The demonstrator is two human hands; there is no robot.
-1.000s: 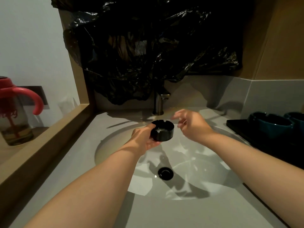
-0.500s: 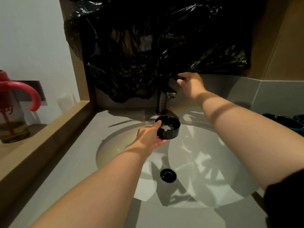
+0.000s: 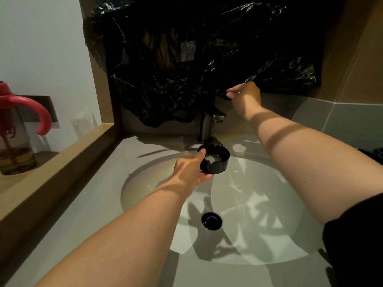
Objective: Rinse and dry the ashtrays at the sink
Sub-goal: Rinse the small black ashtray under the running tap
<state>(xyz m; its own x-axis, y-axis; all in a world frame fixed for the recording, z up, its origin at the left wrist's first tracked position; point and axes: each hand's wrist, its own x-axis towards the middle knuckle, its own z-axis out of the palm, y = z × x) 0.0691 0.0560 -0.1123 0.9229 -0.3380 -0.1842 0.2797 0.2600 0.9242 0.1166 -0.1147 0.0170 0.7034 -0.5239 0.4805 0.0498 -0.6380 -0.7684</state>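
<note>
Grips ashtray in left hand, one finger over the rim, others beneath; holds it upright over the basin's back edge, below the tap. Stretches right hand up, pinching the lever under black plastic. Shows red writing on the bottle, unreadable. Leaves open bowl around the drain.

The bag hung over the top of the faucet, so the lever was just a thin dark sliver at the right hand. Couldn't tell if it pinched it or only touched it. The left hand gripped the ashtray with its fingers hidden underneath. The cup got cut off by the left edge. There were dark things at the right edge, mostly behind the arm, and I couldn't make them out.
</note>
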